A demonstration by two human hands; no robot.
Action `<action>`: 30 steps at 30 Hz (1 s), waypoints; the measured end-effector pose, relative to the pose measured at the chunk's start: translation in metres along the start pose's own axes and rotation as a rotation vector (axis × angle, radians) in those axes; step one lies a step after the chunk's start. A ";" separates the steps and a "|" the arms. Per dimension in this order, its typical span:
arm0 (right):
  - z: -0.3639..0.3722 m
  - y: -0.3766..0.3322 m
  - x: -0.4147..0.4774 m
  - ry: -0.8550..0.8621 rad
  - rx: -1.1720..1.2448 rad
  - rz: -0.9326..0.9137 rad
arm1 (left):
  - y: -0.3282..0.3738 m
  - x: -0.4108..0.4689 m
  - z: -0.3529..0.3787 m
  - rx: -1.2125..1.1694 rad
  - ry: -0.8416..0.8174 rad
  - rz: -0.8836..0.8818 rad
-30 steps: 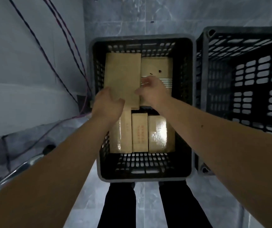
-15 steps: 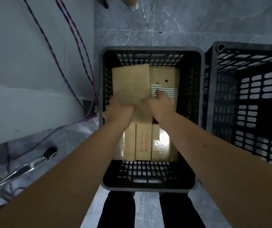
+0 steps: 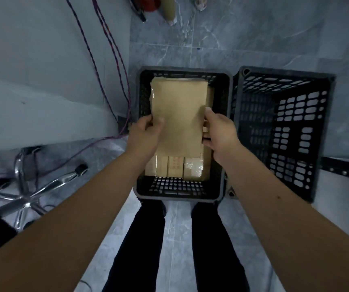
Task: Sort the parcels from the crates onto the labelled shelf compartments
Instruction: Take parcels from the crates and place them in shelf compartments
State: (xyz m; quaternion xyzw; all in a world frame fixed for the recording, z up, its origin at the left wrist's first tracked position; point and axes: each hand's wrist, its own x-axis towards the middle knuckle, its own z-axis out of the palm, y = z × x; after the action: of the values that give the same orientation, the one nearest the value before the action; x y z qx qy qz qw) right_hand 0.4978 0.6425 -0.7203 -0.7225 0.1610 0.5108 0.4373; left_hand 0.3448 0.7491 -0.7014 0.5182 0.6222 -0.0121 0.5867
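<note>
A flat brown cardboard parcel [image 3: 179, 114] is held above a black plastic crate [image 3: 177, 192] on the floor. My left hand [image 3: 146, 131] grips its left edge and my right hand [image 3: 217, 131] grips its right edge. Under it, inside the crate, stand three small brown parcels [image 3: 174, 168], one wrapped in shiny tape. Another parcel shows as a sliver [image 3: 210, 98] behind the held one. The rest of the crate's contents are hidden by the held parcel.
A second black crate [image 3: 283, 131] stands right of the first, with nothing visible in it. A chrome chair base [image 3: 28, 199] and cables [image 3: 106, 60] lie at the left by a white wall. My legs [image 3: 175, 249] stand in front of the crate on grey tiles.
Both hands closed on the sides of the large flat parcel and lifted it out of the crate towards me. The camera has risen, so the crates look smaller.
</note>
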 end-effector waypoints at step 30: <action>-0.145 -0.294 -0.495 -0.070 0.130 -0.800 | 0.364 -0.434 -0.122 -0.259 0.125 0.685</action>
State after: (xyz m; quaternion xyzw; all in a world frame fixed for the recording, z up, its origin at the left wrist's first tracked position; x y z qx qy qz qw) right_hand 0.5725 0.5876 -0.1343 -0.6812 -0.1158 0.3131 0.6516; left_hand 0.3995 0.7195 -0.1250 0.6175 0.4437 0.2954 0.5784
